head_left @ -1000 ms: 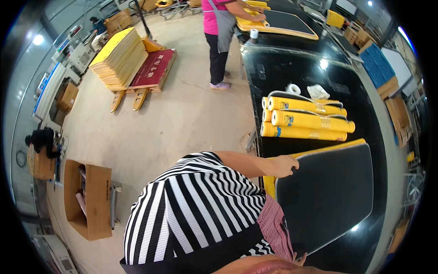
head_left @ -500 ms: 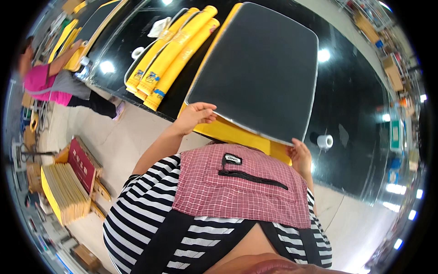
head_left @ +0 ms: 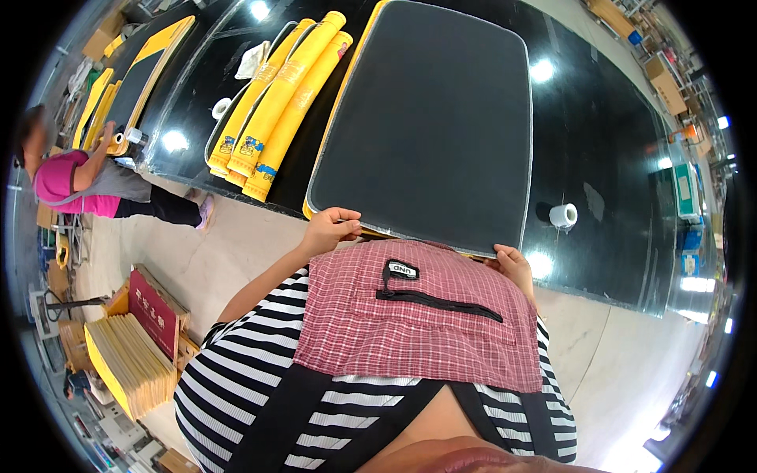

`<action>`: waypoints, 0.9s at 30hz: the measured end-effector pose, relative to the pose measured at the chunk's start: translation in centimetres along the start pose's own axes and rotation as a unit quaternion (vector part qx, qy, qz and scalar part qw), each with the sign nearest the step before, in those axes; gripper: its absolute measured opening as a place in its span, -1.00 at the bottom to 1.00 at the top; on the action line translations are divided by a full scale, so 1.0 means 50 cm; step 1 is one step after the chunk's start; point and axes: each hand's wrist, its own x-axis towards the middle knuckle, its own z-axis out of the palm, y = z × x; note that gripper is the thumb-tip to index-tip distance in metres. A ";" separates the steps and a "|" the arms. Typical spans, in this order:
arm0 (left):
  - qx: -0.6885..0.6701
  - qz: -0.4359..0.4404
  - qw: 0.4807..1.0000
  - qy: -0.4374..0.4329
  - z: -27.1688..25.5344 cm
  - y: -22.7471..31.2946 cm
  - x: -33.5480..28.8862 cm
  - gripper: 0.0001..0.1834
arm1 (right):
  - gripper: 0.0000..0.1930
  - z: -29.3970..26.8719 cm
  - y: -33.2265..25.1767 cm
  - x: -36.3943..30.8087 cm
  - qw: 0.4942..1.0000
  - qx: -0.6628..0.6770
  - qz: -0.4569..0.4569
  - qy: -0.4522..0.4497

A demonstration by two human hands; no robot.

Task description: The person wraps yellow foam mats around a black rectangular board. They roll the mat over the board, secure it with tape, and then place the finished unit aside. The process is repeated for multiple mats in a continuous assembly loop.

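A large dark grey mat (head_left: 426,118) with rounded corners and a pale edge lies before me, on top of something yellow (head_left: 347,87) that shows along its left side. My left hand (head_left: 333,230) pinches the mat's near edge close to the left corner. At the near right corner, the thumb and fingers of my right hand (head_left: 512,266) are closed on the same edge. The apron hides part of the mat's near border between my hands.
Rolled yellow mats (head_left: 276,102) lie left of the mat on the black table (head_left: 603,150). To the right stands a white tape roll (head_left: 563,215). Another person (head_left: 87,181) works at the far left. A stack of yellow-edged boards (head_left: 130,363) sits on the floor at left.
Both hands have drawn the mat's near edge toward me and down. Most of the yellow strip seen below that edge is now covered. The other person's arms have shifted.
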 end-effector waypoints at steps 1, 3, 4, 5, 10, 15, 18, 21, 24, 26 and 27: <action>-0.010 -0.016 1.000 0.000 0.001 -0.003 -0.001 -0.66 | -0.66 -0.002 0.000 0.004 1.000 0.001 0.010 -0.005; -0.056 -0.041 0.998 -0.005 -0.006 0.011 0.023 -0.64 | -0.60 -0.016 -0.007 0.008 0.998 0.043 -0.002 -0.042; -0.082 -0.011 0.997 0.004 0.005 0.036 0.023 -0.61 | -0.56 -0.031 -0.018 0.014 0.993 0.083 -0.024 -0.078; -0.109 0.017 0.994 0.012 0.014 0.059 0.027 -0.57 | -0.53 -0.041 -0.027 0.024 0.985 0.123 -0.047 -0.113; -0.002 0.189 0.982 -0.012 0.069 0.140 0.120 -0.36 | -0.36 0.147 -0.168 0.018 0.980 0.059 -0.186 0.028; 0.484 0.472 0.731 0.099 0.113 0.132 0.179 -0.44 | -0.63 0.175 -0.143 0.142 0.735 -0.506 -0.439 0.103; 0.586 0.481 0.642 0.115 0.131 0.127 0.184 -0.49 | -0.68 0.212 -0.134 0.135 0.631 -0.589 -0.494 0.104; 0.598 0.500 0.620 0.091 0.130 0.120 0.208 -0.54 | -0.64 0.232 -0.125 0.155 0.637 -0.589 -0.492 0.068; 0.584 0.479 0.653 0.057 0.125 0.100 0.221 -0.58 | -0.62 0.242 -0.118 0.167 0.642 -0.593 -0.485 0.042; 0.571 0.464 0.676 0.044 0.128 0.091 0.220 -0.59 | -0.62 0.243 -0.113 0.168 0.621 -0.600 -0.503 0.038; 0.564 0.466 0.680 0.043 0.129 0.084 0.214 -0.59 | -0.61 0.245 -0.110 0.162 0.620 -0.604 -0.499 0.036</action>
